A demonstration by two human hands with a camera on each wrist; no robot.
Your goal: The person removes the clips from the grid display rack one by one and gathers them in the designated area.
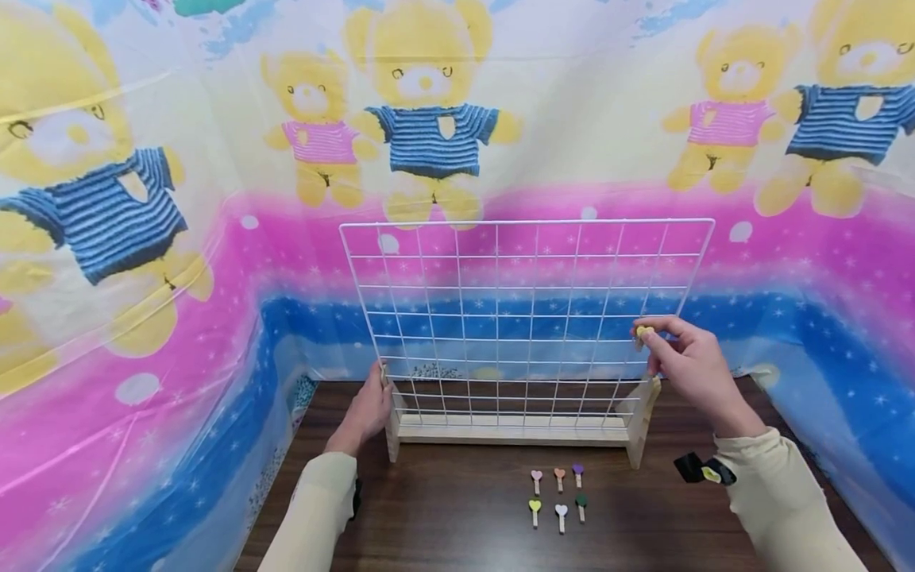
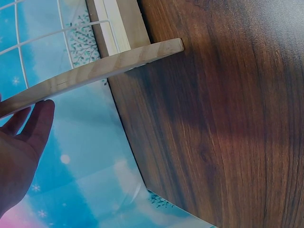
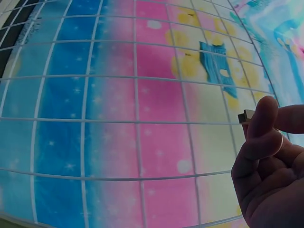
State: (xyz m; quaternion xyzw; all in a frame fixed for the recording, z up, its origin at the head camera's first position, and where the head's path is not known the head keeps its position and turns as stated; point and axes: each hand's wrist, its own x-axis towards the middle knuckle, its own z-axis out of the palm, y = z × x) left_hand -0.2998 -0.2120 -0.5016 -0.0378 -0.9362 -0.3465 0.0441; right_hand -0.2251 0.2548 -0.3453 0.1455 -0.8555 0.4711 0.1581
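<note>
A white wire grid (image 1: 496, 316) stands upright in a pale wooden stand (image 1: 515, 433) on the dark table. My left hand (image 1: 369, 407) holds the left side piece of that stand. In the left wrist view, the fingers (image 2: 40, 126) lie against the outer face of the wood, the thumb mostly out of sight. Near the grid's right edge, my right hand (image 1: 689, 367) pinches a small clothespin with a yellow heart (image 1: 644, 331). In the right wrist view, only the clothespin's wooden tip (image 3: 245, 116) shows past the fingers, by a grid wire.
Several heart clothespins lie in two rows before the stand: pink (image 1: 536, 477), orange (image 1: 560, 475), purple (image 1: 578, 471), yellow-green (image 1: 534, 507), white (image 1: 561, 512) and dark green (image 1: 581, 503). A bear-printed cloth (image 1: 572, 119) hangs behind and beside the table (image 1: 443, 508).
</note>
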